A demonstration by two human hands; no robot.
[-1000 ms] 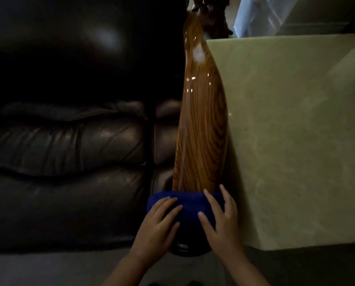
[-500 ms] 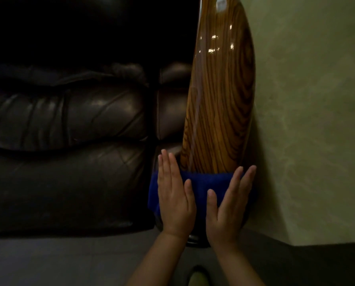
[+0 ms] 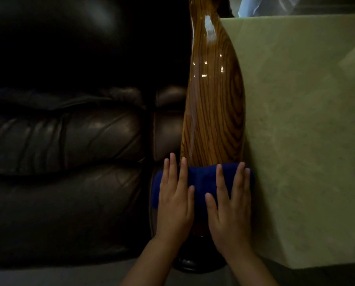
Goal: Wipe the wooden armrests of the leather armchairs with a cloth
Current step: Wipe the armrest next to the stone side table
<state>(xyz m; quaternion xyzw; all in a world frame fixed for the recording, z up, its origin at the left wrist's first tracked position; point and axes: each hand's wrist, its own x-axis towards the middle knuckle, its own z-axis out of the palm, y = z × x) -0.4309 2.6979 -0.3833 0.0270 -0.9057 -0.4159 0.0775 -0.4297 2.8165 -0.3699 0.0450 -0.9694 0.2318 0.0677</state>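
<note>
both hands slide up the wooden armrest; left hand and right hand press flat, grip released, on the blue cloth.

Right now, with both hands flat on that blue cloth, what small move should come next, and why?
Probably slide the cloth away from the body, up along the wooden armrest. The left hand and right hand press it flat across the armrest's near end, and the long glossy stretch beyond lies uncovered, so one forward push would likely wipe it.
</note>
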